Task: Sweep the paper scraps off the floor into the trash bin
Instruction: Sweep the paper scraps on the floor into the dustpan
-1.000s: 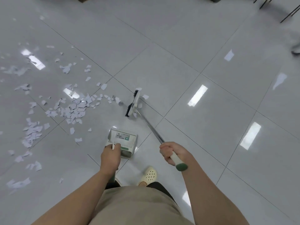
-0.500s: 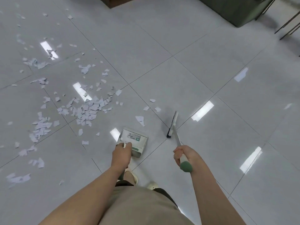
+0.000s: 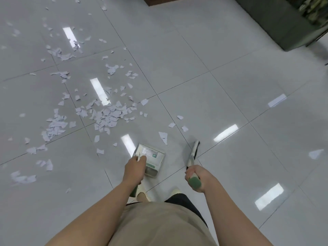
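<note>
White paper scraps (image 3: pixel 108 115) lie scattered over the grey tiled floor, thickest left of centre, with a few loose pieces (image 3: pixel 163 136) just ahead of the dustpan. My left hand (image 3: pixel 134 167) grips the long handle of a white and green dustpan (image 3: pixel 151 159) that hangs just in front of my feet. My right hand (image 3: pixel 197 175) grips the green-tipped handle of a broom, whose head (image 3: pixel 193 153) is pulled in close, right of the dustpan. No trash bin is clearly in view.
A dark green cabinet or box (image 3: pixel 276 20) stands at the top right, with dark thin legs beside it. A brown piece of furniture (image 3: pixel 159 0) touches the top edge. My feet in pale slippers (image 3: pixel 142 192) are below the dustpan.
The broom head has been pulled back from the scrap pile toward my feet and now sits right of the dustpan. The view has shifted forward, bringing the dark cabinet into sight.
</note>
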